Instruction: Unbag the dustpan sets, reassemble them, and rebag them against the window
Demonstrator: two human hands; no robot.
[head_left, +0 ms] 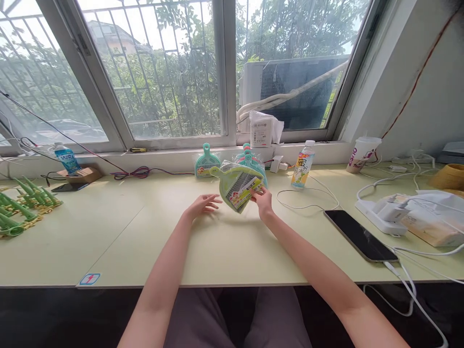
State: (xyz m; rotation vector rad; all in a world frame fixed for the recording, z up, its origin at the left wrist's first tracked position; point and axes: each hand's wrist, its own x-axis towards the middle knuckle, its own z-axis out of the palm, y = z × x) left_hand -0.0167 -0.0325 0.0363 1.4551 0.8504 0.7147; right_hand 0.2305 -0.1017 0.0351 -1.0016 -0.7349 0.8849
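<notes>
One green dustpan set (239, 186), with a grey brush and a printed label, was clamped at its lower right edge between the thumb and fingers of the right hand (261, 197). It was tilted, its handle pointing left, above the middle of the counter (126, 232) and in front of more teal dustpan sets (250, 162). The left hand (206, 205) was just beside it, empty, its fingers apart and slightly bent. Behind, a separate teal dustpan (207, 164) stood against the window ledge (170, 153). To the right were a yellow-labelled bottle (303, 165) and a dark-screened phone (360, 235) with a white cable (411, 285) plugged in. Green plastic pieces (27, 203) stood at the far left.
</notes>
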